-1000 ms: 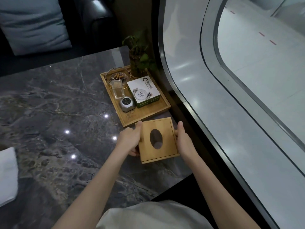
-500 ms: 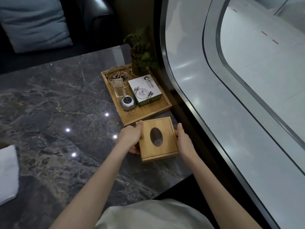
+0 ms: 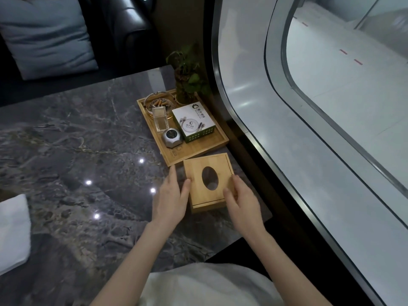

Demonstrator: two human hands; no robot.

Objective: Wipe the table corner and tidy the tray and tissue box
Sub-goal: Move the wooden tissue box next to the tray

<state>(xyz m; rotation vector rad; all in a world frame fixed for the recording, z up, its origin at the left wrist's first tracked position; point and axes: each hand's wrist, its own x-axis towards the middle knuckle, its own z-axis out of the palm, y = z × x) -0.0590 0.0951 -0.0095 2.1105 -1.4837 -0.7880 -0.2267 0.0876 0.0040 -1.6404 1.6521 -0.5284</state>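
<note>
We are at the tidying step: the wooden tissue box [image 3: 207, 181] sits on the marble table [image 3: 72, 164] near its corner, just in front of the bamboo tray [image 3: 199, 147]. Our left hand [image 3: 171, 198] lies spread, thumb touching the box's left edge; our right hand [image 3: 241, 200] is loosely spread against its right side (neither seems to clamp it). Next, we judge, comes squaring it to the tray. The white carton [image 3: 193, 122] carries a logo and characters too small to read.
</note>
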